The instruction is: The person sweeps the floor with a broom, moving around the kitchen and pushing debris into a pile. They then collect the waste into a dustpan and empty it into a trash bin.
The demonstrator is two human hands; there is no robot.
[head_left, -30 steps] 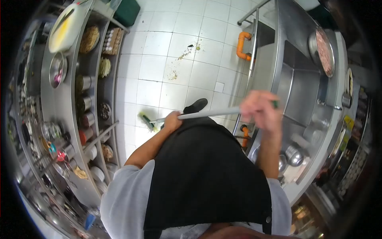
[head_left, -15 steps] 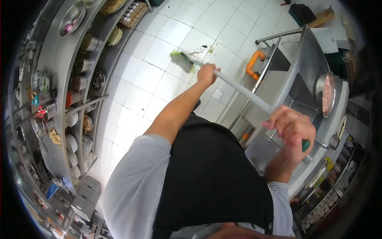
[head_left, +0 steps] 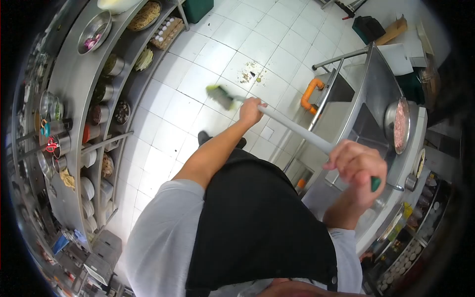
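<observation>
My left hand (head_left: 252, 112) is wrapped round the lower part of a broom's grey handle (head_left: 297, 129). Higher up, near its green end cap, my right hand (head_left: 358, 171) grips the same handle. The broom head (head_left: 220, 98), blurred by motion, has dark bristles with yellow-green at its ends. It is low over the white tiled floor (head_left: 190, 116), ahead of my dark shoes (head_left: 204, 137). Beyond the broom head lies a scattered patch of crumbs and food scraps (head_left: 250, 75), with a dark piece among them.
Along the left runs a steel shelf unit (head_left: 69, 89) with bowls, pots, noodles and eggs. At my right stands a steel sink counter (head_left: 368, 123) with a bowl of pinkish food (head_left: 400, 126). An orange pipe (head_left: 309, 96) bends below it. A green bin (head_left: 198, 10) stands at the top.
The broom head and both hands have shifted slightly left; the broom head is also farther from the scraps, nearer my feet. Both hands keep their hold. My view has shifted a little, showing more of my shoes.
</observation>
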